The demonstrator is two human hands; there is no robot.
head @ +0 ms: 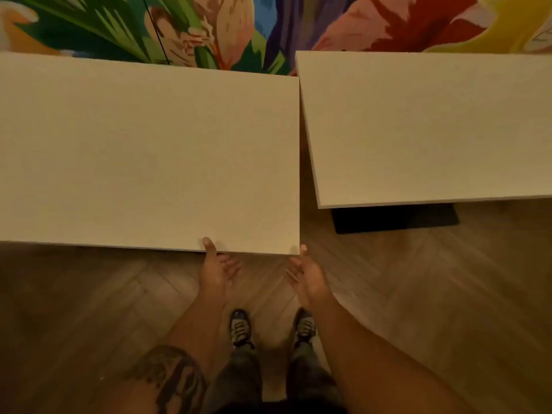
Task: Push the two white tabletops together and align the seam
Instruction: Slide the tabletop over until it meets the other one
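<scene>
Two white tabletops sit side by side before a brightly painted floral wall [388, 22], seen from above by the person standing at them. Largest in view, the left tabletop [143, 150] fills the left and centre; the right tabletop [433, 127] lies just beside it, slightly turned, so that the gap between them is narrow at the far end and widens toward the near end. Their near edges do not line up: the left one reaches closer to the person. A dark base [394, 218] shows under the right top's near edge, on a wood-plank floor [448, 294]. Both bare forearms reach forward, the left one tattooed. The left hand [216, 270] grips the left top's near edge, thumb resting on the surface and fingers curled loosely beneath. The right hand [306, 276] is at that top's near right corner, thumb raised against the corner, fingers half open below; whether they clasp it cannot be told. Two laced shoes [240, 328] stand below.
</scene>
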